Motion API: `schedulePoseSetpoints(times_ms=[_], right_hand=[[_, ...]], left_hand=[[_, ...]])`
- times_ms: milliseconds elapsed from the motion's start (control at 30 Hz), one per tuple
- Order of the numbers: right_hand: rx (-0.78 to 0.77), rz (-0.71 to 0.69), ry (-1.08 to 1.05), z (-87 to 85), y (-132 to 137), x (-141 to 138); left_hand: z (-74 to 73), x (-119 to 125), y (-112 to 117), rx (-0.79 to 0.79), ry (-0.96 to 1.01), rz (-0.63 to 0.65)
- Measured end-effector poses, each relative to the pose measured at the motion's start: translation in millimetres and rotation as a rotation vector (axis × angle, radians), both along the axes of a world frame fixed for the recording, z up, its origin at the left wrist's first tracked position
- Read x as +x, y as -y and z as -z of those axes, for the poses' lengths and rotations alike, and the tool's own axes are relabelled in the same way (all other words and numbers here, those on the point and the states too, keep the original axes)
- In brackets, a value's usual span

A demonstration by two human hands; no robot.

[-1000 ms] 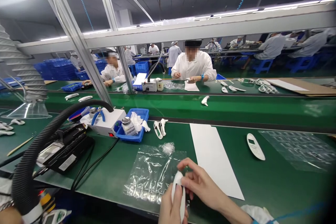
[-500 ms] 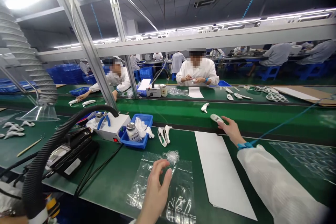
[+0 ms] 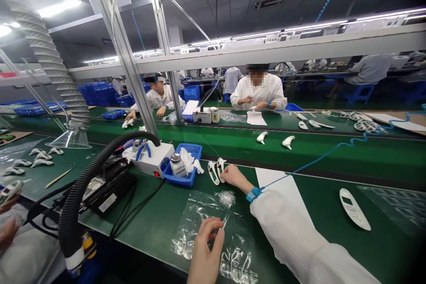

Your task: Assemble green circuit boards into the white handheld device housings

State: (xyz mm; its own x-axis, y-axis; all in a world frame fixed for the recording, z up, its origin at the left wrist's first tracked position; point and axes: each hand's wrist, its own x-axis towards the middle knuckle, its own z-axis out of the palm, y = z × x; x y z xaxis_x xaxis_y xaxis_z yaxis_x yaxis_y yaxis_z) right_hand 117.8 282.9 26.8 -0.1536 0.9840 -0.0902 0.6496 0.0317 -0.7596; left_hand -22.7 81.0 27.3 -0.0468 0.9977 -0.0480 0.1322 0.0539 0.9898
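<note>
My right hand point(image 3: 233, 175) reaches forward across the green bench and touches a white plastic shell point(image 3: 220, 168) lying beside a second white shell point(image 3: 213, 172); its fingers curl around the part. A blue wrist strap point(image 3: 253, 194) with a coiled blue cord sits on that wrist. My left hand point(image 3: 208, 248) rests near the front edge on a clear plastic sheet point(image 3: 199, 226), thumb and fingers pinching at the film. A white shell point(image 3: 354, 208) lies to the right. A white paper sheet point(image 3: 282, 186) lies under my right sleeve.
A blue tray point(image 3: 185, 177) with a small bottle and cloths stands by a white device point(image 3: 153, 159). A black corrugated hose point(image 3: 86, 186) arcs over a black tool at left. The conveyor point(image 3: 333, 151) carries white housings point(image 3: 288, 142). Workers in white sit opposite.
My right hand left a white housing on the conveyor and came back left to the shells by the blue tray. My left hand let go of the housing and now pinches the film.
</note>
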Motion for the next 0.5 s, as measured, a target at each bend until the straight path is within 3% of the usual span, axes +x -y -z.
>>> schedulePoseSetpoints(times_ms=[100, 300, 400, 500], right_hand=[[-0.061, -0.058, -0.060, -10.6, 29.3, 5.4], [-0.262, -0.388, -0.255, -28.1, 140.3, 6.5], [-0.120, -0.458, -0.251, -38.6, 170.9, 6.5], [0.039, -0.418, -0.239, -45.0, 176.3, 5.6]], left_hand=[[-2.6, -7.9, 0.9, -0.010, 0.109, -0.014], [3.7, 3.3, -0.9, -0.123, 0.614, -0.155], [8.6, 9.5, 4.6, -0.091, 0.571, -0.160], [13.2, 12.4, 15.9, -0.088, 0.417, -0.175]])
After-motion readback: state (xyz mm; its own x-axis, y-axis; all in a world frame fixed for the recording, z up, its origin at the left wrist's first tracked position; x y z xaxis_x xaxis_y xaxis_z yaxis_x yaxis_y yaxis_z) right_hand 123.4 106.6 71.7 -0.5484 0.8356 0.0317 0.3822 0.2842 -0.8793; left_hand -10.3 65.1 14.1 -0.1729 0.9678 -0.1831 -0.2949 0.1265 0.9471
